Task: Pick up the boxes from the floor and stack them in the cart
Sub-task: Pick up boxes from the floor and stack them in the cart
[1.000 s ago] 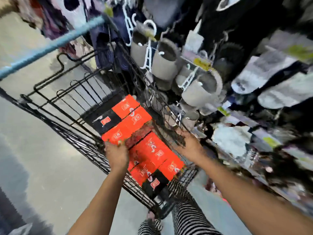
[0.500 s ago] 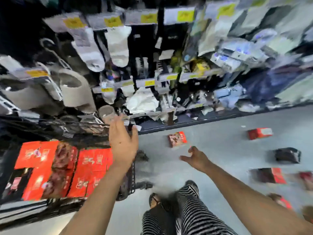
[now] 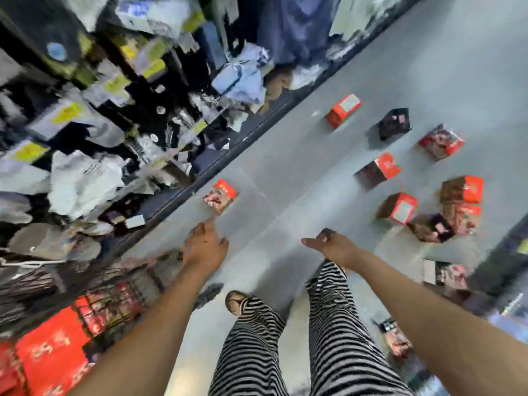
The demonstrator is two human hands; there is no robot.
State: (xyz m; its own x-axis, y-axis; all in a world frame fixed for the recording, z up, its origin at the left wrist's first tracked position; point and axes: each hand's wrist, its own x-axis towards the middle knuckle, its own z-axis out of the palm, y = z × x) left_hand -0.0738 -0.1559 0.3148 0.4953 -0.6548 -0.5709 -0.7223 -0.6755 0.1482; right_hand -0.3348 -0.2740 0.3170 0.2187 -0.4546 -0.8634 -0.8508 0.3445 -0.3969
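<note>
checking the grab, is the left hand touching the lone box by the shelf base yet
Apart. The head view shows grey floor between the left hand and the lone box.

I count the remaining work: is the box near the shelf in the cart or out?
Out: the box lies on the floor.

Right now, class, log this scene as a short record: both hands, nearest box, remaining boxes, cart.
left hand: empty, open, reaching down toward the floor
right hand: empty, open, held out over the floor
nearest box: alone on the floor by the shelf base, just beyond the left fingertips
other boxes: scattered on the floor to the right
cart: lower left, holding red boxes
</note>
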